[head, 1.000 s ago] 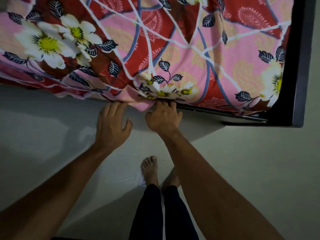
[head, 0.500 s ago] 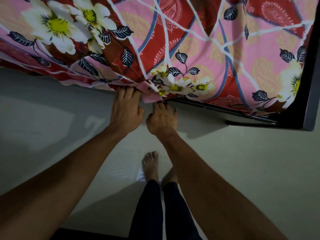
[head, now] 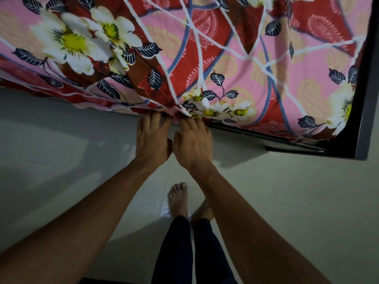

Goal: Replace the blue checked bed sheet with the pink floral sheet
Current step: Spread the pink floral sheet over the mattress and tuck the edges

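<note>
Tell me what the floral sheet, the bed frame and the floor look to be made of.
Floral sheet: thin woven cloth, probably cotton or a blend, with a matte print; it creases and bunches at the edge.
Bed frame: dark, smooth and straight-edged; painted metal or laminated board, cannot tell which.
Floor: pale glossy tile, most likely; it shows soft reflections.

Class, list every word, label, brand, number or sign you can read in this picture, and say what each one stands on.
None: no word, number, label or brand can be read anywhere.
The pink floral sheet bears only printed flowers, leaves, paisley shapes and lines.
The dark bed frame and the pale floor are plain.
</note>
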Action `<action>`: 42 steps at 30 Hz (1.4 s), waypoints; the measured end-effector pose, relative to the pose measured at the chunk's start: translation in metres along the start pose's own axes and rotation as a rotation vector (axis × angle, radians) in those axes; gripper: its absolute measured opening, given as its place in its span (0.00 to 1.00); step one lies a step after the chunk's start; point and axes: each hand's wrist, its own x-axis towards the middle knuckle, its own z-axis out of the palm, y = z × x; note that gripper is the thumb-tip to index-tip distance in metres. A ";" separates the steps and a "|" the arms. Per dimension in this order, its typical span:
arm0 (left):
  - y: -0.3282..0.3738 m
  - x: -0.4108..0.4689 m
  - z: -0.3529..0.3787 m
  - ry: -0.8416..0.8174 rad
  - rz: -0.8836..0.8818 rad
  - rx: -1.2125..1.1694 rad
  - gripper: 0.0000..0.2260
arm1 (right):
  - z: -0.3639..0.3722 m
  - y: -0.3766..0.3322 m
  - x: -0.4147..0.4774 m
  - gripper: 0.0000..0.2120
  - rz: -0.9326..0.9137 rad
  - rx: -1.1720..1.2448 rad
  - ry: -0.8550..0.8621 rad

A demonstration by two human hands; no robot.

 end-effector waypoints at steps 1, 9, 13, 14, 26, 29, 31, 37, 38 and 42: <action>0.000 0.001 0.000 0.012 -0.007 -0.002 0.33 | 0.001 -0.003 0.001 0.22 0.023 -0.019 -0.056; -0.006 -0.014 0.003 0.085 0.200 -0.129 0.30 | 0.001 -0.020 0.021 0.31 0.214 -0.106 -0.350; -0.010 0.007 -0.003 -0.002 0.224 0.018 0.32 | -0.007 -0.017 0.025 0.31 0.250 0.067 -0.377; -0.011 0.011 -0.004 0.004 0.227 0.050 0.31 | -0.011 -0.014 0.025 0.30 0.247 0.102 -0.381; 0.008 0.009 0.003 0.074 0.090 0.001 0.27 | -0.003 -0.005 0.014 0.30 0.105 -0.041 -0.279; -0.007 0.000 -0.004 0.121 0.086 -0.100 0.30 | -0.009 -0.015 0.024 0.32 0.165 -0.089 -0.412; -0.022 -0.001 -0.012 0.094 0.054 -0.064 0.34 | -0.015 -0.020 0.031 0.32 0.181 -0.101 -0.434; -0.047 0.009 -0.032 -0.079 0.119 0.124 0.38 | -0.022 -0.026 0.020 0.30 0.188 -0.050 -0.406; -0.044 0.011 -0.032 -0.081 0.110 0.113 0.38 | -0.018 -0.031 0.014 0.29 0.154 -0.040 -0.367; -0.047 0.014 -0.028 0.008 0.128 -0.106 0.31 | -0.001 -0.047 0.013 0.29 -0.015 0.076 -0.333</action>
